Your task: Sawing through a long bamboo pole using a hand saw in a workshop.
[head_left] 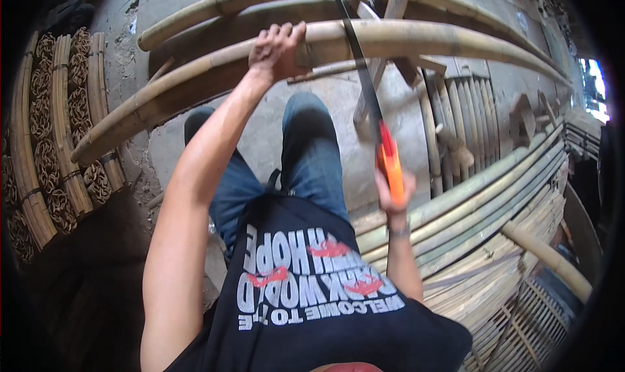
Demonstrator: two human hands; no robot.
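Note:
A thick bamboo pole point(430, 39) runs across in front of my legs, bending toward both rims of the view. My left hand point(277, 52) is wrapped over its top, left of the middle, with the fingers on the far side. In my right hand point(405, 191) is the orange and red handle of a hand saw point(392, 167), slightly blurred. The saw's long dark blade slants up and away, crossing the pole to the right of my left hand. Whether its teeth have cut into the bamboo I cannot tell.
Beyond lies a second bamboo pole point(260, 1). A wooden support point(395, 7) stands beneath the poles. Bundled bamboo strips point(64, 124) lie at the left. Several long poles point(469, 196), slats point(482, 287) and a short-pole rack point(465, 111) fill the right.

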